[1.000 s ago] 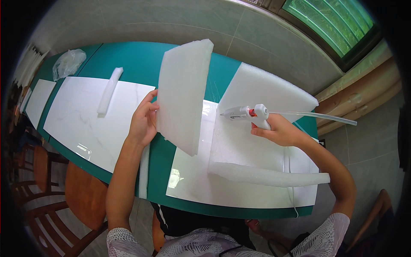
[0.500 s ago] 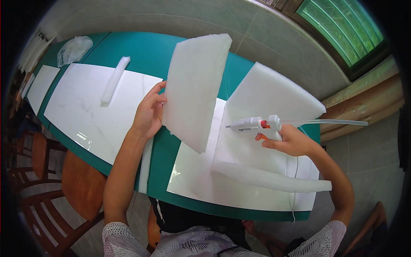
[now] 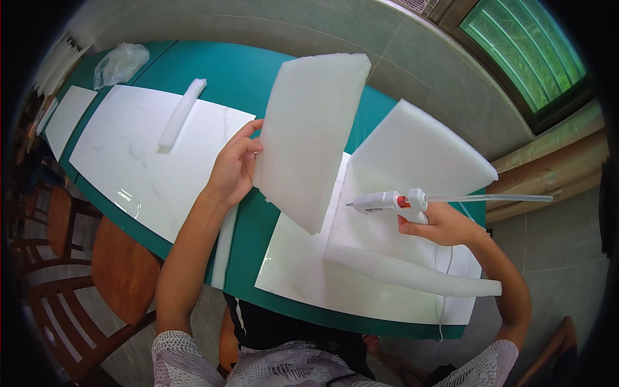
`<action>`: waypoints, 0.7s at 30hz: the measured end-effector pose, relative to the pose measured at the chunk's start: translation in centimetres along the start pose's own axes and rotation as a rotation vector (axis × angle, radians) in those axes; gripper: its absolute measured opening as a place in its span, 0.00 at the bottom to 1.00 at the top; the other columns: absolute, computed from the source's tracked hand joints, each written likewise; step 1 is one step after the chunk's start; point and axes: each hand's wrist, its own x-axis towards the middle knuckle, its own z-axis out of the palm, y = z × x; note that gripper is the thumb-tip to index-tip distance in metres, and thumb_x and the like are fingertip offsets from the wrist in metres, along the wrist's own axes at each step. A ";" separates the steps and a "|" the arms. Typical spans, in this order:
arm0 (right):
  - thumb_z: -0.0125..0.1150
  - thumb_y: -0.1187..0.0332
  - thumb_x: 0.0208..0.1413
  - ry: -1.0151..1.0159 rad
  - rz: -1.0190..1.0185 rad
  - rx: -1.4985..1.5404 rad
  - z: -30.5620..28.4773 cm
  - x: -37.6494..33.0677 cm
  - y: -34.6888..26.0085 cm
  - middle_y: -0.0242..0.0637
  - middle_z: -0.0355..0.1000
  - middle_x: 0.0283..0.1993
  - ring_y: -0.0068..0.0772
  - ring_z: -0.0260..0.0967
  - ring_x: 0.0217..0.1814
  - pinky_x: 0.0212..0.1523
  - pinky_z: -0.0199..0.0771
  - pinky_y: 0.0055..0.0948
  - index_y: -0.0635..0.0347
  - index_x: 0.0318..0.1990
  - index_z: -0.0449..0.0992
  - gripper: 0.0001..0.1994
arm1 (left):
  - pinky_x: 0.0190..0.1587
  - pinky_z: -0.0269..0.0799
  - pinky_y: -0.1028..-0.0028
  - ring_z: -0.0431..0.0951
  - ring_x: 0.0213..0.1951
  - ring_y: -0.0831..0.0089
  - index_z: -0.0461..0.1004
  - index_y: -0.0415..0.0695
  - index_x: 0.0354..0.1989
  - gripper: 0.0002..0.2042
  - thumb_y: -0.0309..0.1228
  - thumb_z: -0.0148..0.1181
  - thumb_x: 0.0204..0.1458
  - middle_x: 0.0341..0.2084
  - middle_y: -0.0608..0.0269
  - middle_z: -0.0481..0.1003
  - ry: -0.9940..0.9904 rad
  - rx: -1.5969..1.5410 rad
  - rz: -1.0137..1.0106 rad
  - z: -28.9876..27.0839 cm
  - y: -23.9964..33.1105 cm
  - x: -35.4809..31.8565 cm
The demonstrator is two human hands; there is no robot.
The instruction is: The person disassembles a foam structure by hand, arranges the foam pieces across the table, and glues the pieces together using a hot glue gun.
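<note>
My left hand [image 3: 237, 166] grips the left edge of a flat white foam sheet [image 3: 311, 132], held upright above the table; some of its fingers are hidden behind the sheet. In my right hand [image 3: 442, 222] is a white hot glue gun [image 3: 380, 202] with a clear glue stick [image 3: 496, 198] poking out of its back. The gun's nozzle points left, a short way from the held sheet and not touching it. Below the gun stands a white foam assembly, with a back panel [image 3: 419, 142] and a front wall [image 3: 412, 271] rising from a base.
A white marble-patterned board [image 3: 148, 155] lies on the green table [image 3: 225, 61], with a foam strip [image 3: 182, 115] on it. A crumpled plastic bag [image 3: 121, 64] rests at the far left. Wooden chairs [image 3: 122, 271] stand by the near left edge. A thin cord [image 3: 443, 303] hangs over the front edge.
The held foam sheet and my left hand appear slightly farther right. The glue gun has shifted a little right and down, and the whole view has moved slightly too.
</note>
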 end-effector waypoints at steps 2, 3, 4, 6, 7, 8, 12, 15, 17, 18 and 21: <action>0.58 0.52 0.59 -0.002 0.000 -0.026 0.1 -0.1 -0.1 0.50 0.74 0.40 0.44 0.71 0.41 0.44 0.67 0.37 0.66 0.47 0.74 0.23 | 0.54 0.70 0.70 0.73 0.50 0.69 0.58 0.37 0.59 0.23 0.24 0.43 0.52 0.48 0.53 0.70 -0.005 -0.011 -0.014 -0.1 0.0 0.0; 0.58 0.51 0.59 0.013 -0.022 -0.019 0.2 -0.1 0.1 0.50 0.74 0.40 0.44 0.71 0.40 0.44 0.67 0.37 0.65 0.47 0.74 0.23 | 0.54 0.70 0.70 0.73 0.50 0.69 0.58 0.37 0.59 0.23 0.24 0.43 0.52 0.48 0.53 0.70 -0.003 -0.011 -0.012 -0.1 0.0 0.0; 0.59 0.51 0.59 0.029 -0.043 -0.012 0.2 -0.1 0.2 0.50 0.74 0.40 0.44 0.71 0.40 0.43 0.67 0.37 0.65 0.47 0.75 0.23 | 0.53 0.71 0.70 0.73 0.50 0.70 0.58 0.37 0.59 0.22 0.24 0.43 0.52 0.48 0.53 0.70 -0.016 -0.024 -0.014 -0.1 0.0 0.0; 0.59 0.50 0.58 0.006 -0.008 -0.031 0.1 -0.1 0.1 0.50 0.74 0.40 0.44 0.71 0.41 0.44 0.67 0.38 0.65 0.46 0.75 0.23 | 0.53 0.71 0.70 0.73 0.50 0.70 0.58 0.37 0.59 0.22 0.24 0.42 0.52 0.48 0.53 0.71 -0.029 -0.037 -0.014 -0.1 0.0 0.0; 0.59 0.50 0.58 -0.016 0.028 -0.048 0.0 0.0 0.0 0.50 0.74 0.40 0.45 0.71 0.41 0.44 0.67 0.38 0.65 0.46 0.75 0.24 | 0.53 0.71 0.71 0.73 0.50 0.70 0.58 0.37 0.59 0.22 0.24 0.42 0.52 0.48 0.53 0.71 -0.027 -0.030 -0.013 -0.1 0.1 -0.1; 0.59 0.50 0.58 -0.016 0.027 -0.049 0.0 0.0 0.0 0.50 0.74 0.40 0.45 0.71 0.41 0.44 0.67 0.38 0.65 0.46 0.75 0.24 | 0.53 0.71 0.71 0.74 0.50 0.69 0.58 0.37 0.58 0.22 0.23 0.42 0.52 0.48 0.53 0.71 -0.025 -0.024 -0.012 0.0 0.1 -0.1; 0.60 0.50 0.57 -0.021 0.029 -0.030 0.0 -0.1 0.1 0.49 0.75 0.41 0.44 0.71 0.43 0.45 0.67 0.37 0.64 0.47 0.76 0.24 | 0.53 0.71 0.71 0.74 0.49 0.70 0.59 0.37 0.58 0.22 0.23 0.42 0.52 0.48 0.53 0.71 -0.009 -0.040 -0.013 -0.2 -0.1 -0.1; 0.60 0.51 0.57 -0.022 -0.034 0.006 0.0 -0.3 0.2 0.47 0.75 0.43 0.42 0.71 0.44 0.47 0.67 0.36 0.61 0.48 0.77 0.22 | 0.53 0.71 0.70 0.74 0.49 0.70 0.59 0.37 0.58 0.22 0.23 0.42 0.52 0.48 0.53 0.71 0.002 -0.041 -0.012 -0.5 0.0 -0.1; 0.60 0.52 0.57 -0.036 -0.088 0.008 -0.1 -0.5 0.2 0.45 0.75 0.43 0.41 0.71 0.44 0.48 0.67 0.35 0.59 0.48 0.77 0.20 | 0.54 0.70 0.71 0.74 0.49 0.70 0.59 0.37 0.58 0.21 0.23 0.43 0.52 0.47 0.53 0.71 -0.002 -0.040 -0.011 -0.3 0.2 -0.1; 0.61 0.54 0.57 -0.051 -0.104 0.037 -0.2 -0.6 0.1 0.43 0.75 0.44 0.41 0.71 0.45 0.49 0.66 0.34 0.57 0.48 0.78 0.19 | 0.54 0.70 0.71 0.74 0.49 0.70 0.59 0.37 0.58 0.21 0.23 0.43 0.52 0.47 0.53 0.71 0.007 -0.045 -0.009 -0.4 0.1 0.0; 0.63 0.56 0.56 -0.093 -0.114 0.077 -0.3 -0.6 -0.1 0.41 0.75 0.44 0.40 0.70 0.45 0.49 0.66 0.34 0.54 0.47 0.79 0.16 | 0.54 0.69 0.72 0.73 0.49 0.71 0.60 0.37 0.57 0.21 0.23 0.43 0.52 0.47 0.53 0.72 -0.038 -0.071 -0.014 -0.8 0.0 0.2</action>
